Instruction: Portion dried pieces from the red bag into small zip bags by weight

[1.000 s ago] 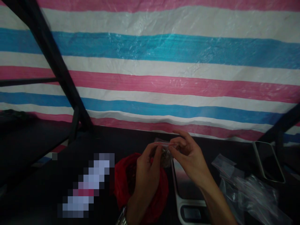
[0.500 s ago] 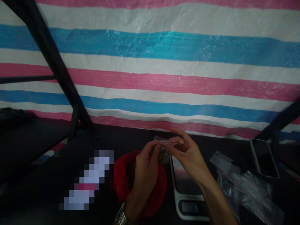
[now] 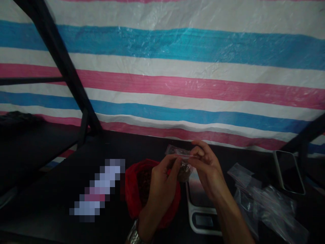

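Between both hands hangs a small clear zip-lock bag (image 3: 184,171) with brownish contents at its bottom and a pink line along its top. My left hand (image 3: 164,183) pinches the left part of the bag's top edge, its wrist wearing a metal watch. My right hand (image 3: 208,169) pinches the right part of the same edge, other fingers curled above. Under my left hand stands a red plastic bag (image 3: 132,189), open at the top, with small brown pieces inside. A kitchen scale (image 3: 200,196) lies below my right hand, partly covered by the forearm.
Several clear zip-lock bags (image 3: 269,203) lie loosely to the right of the scale. Behind them rests a phone (image 3: 289,173). A blurred-out pale strip (image 3: 101,186) lies on the left of the black table (image 3: 122,144). A striped plastic sheet (image 3: 177,74) hangs behind, with a black frame bar (image 3: 68,71).
Both hands have shifted slightly right with the zip-lock bag. Its upper edge and filled bottom show more plainly now. The camera view has tilted a little.
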`<state>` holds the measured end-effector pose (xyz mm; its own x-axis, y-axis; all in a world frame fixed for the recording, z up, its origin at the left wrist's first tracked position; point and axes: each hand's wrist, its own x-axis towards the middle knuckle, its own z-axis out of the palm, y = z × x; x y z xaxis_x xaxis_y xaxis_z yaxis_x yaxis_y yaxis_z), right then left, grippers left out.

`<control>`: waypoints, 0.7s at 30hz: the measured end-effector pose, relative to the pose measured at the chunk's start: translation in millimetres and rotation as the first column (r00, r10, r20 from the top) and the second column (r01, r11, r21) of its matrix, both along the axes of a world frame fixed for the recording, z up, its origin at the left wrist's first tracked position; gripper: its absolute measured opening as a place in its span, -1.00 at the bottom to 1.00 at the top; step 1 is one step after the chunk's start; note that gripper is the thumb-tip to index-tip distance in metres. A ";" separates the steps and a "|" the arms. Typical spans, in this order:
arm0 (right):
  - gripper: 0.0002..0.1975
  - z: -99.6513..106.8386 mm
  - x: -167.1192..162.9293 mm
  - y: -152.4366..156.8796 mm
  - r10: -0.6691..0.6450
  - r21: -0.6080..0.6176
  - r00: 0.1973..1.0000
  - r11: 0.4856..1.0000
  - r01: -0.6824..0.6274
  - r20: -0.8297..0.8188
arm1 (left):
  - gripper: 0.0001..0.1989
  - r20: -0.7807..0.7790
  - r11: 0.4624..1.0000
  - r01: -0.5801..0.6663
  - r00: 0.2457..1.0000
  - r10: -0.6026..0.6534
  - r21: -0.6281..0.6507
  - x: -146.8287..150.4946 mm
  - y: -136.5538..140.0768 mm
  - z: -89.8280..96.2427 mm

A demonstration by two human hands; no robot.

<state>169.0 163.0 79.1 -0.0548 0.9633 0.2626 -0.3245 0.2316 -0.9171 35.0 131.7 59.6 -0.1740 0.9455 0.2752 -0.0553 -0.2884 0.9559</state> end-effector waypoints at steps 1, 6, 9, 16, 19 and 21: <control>-0.53 -0.9 -0.1 -1.1 0.017 -0.005 1.000 1.000 -0.017 0.004 | -0.78 -0.004 1.000 0.003 1.000 -0.003 -0.010 0.3 -1.4 -1.3; -0.44 0.1 -1.2 -8.5 0.106 -0.024 0.989 0.994 -0.104 0.099 | -0.77 0.053 0.998 -0.024 0.998 0.027 -0.052 -3.6 -8.5 -10.0; -0.43 2.5 -2.6 -12.1 0.141 -0.027 0.979 0.990 -0.139 0.146 | -0.77 0.085 0.997 -0.035 0.996 0.040 -0.063 -8.0 -11.7 -11.4; -0.45 5.8 -9.9 -15.5 0.135 -0.039 0.985 0.991 -0.131 0.108 | -0.78 0.065 0.999 -0.035 0.997 0.038 -0.040 -14.5 -12.7 -3.5; -0.45 7.3 -12.0 -16.0 0.119 -0.046 0.988 0.992 -0.115 0.096 | -0.76 0.046 0.999 -0.026 0.999 0.028 -0.048 -16.9 -10.9 -2.0; -0.44 7.5 -12.1 -16.0 0.111 -0.050 0.990 0.993 -0.107 0.088 | -0.76 0.038 0.999 -0.013 0.999 0.015 -0.052 -18.3 -9.3 -2.2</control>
